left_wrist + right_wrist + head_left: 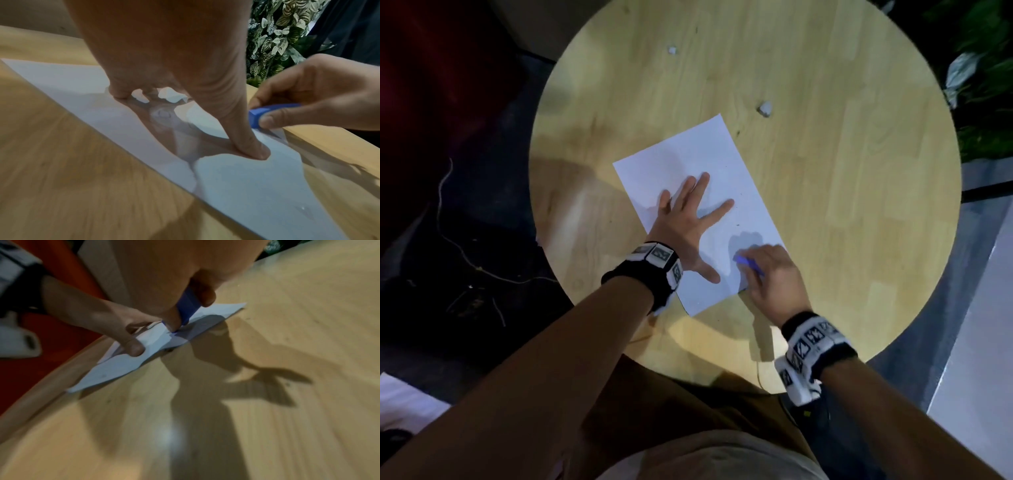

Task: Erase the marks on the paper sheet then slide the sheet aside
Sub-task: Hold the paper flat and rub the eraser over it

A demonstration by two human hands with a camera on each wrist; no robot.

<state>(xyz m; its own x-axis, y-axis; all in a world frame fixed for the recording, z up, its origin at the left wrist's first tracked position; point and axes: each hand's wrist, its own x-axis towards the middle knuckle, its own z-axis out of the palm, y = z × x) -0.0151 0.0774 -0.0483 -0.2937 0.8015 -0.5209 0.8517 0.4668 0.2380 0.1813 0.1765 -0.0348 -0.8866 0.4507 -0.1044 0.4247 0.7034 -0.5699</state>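
Observation:
A white paper sheet (pixel 722 161) lies tilted on the round wooden table (pixel 859 171). My left hand (pixel 688 216) presses flat on the sheet with fingers spread and straight; the thumb (pixel 252 146) pins its near part. My right hand (pixel 770 274) pinches a blue eraser (pixel 748 264) and holds its end against the sheet near the near right corner. The left wrist view shows the eraser (pixel 265 113) between thumb and fingers, and the right wrist view shows the eraser (pixel 189 305) tip down on the paper (pixel 123 365). No marks are plain to see on the sheet.
Two small crumpled white scraps (pixel 765 109) (pixel 672 50) lie on the table beyond the sheet. Leafy plants (pixel 983 68) stand past the table's right edge. A dark floor with a cord (pixel 458 246) lies to the left. Bare wood surrounds the sheet to the right and far side.

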